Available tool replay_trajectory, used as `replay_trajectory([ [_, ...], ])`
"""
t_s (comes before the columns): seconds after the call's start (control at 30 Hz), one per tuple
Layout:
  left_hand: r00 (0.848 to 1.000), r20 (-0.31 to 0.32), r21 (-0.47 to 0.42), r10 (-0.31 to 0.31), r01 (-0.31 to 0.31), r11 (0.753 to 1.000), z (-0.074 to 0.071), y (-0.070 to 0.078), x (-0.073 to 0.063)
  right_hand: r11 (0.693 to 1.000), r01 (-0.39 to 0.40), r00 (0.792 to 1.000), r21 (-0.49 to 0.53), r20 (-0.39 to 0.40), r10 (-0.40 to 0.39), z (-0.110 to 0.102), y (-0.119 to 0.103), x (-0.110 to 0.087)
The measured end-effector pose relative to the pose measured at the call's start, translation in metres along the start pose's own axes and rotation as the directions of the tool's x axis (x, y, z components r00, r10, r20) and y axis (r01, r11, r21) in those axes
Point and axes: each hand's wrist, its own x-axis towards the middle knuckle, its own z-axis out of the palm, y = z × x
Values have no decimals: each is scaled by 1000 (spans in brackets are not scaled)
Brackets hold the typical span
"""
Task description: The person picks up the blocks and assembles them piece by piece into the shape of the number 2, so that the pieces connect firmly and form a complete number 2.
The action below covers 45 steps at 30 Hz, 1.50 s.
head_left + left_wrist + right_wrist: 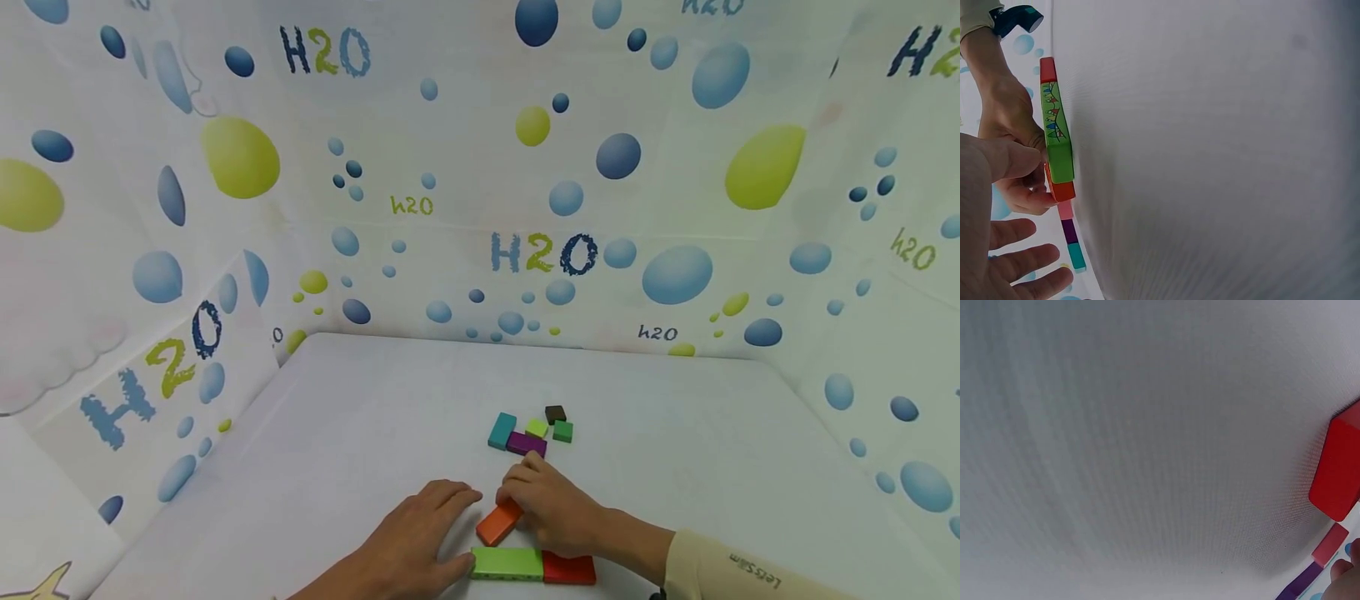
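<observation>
My right hand (558, 508) pinches the right end of an orange block (495, 525), which lies slanted behind a row of two blocks. That row is a long green block (506, 564) with a red block (570, 569) end to end at its right. A flag pattern shows on the green block's side (1054, 112) in the left wrist view. My left hand (412, 537) is spread at the left, thumb tip at the green block's left end, other fingers loosely extended. In the right wrist view only a few fingertips (1344, 575) of the right hand show.
Farther back on the white table (375, 400) lie a teal block (502, 431), a purple block (527, 443), and small yellow-green (536, 427), green (562, 432) and dark brown (555, 414) blocks. A pink block (1330, 544) lies near the purple one. Patterned cloth walls (465, 167) surround the table.
</observation>
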Motion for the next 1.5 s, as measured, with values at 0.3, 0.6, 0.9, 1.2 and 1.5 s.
replay_trajectory([
  [0.3,999,21,-19,44,-43,999,1,1,2,1000,30,999,8,-21,-29,3,2,-1],
  [0.6,971,-40,-21,237,-238,971,0,-2,3,998,60,998,36,-11,-59,-1,7,-1],
  [0.9,847,-133,6,515,-519,855,4,-4,8,994,43,999,96,5,-44,-9,17,-2],
  [1.2,793,-98,40,601,-600,799,8,-2,12,996,-70,997,53,-22,71,-11,29,3],
  [1.5,802,-35,73,596,-593,802,6,1,14,974,-193,972,-122,-163,172,-9,37,7],
])
